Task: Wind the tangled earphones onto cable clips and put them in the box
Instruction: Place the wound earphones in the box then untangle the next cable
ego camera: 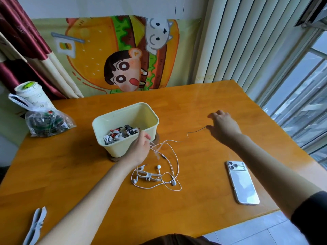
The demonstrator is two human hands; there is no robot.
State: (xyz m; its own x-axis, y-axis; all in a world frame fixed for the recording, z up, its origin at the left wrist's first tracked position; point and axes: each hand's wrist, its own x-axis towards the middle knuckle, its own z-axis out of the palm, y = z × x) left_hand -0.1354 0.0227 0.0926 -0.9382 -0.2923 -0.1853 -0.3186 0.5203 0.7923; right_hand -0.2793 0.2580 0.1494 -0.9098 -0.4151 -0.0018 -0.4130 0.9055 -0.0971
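Untangling is the step in hand, as I judge it. I see my left hand [139, 147] pinched on the white earphones [166, 174] cable just beside the cream box [113, 147], while my right hand [223, 126], stretched far out, appears to grip the cable's far end; its fingers are turned away, so I cannot tell for certain. A white cable clip [147, 175] lies in the loose loops below my left hand. Next I judge the strand needs drawing free before winding. A phone [243, 183] lies under my right forearm, and a bag [47, 122] beyond the box; neither obstructs.
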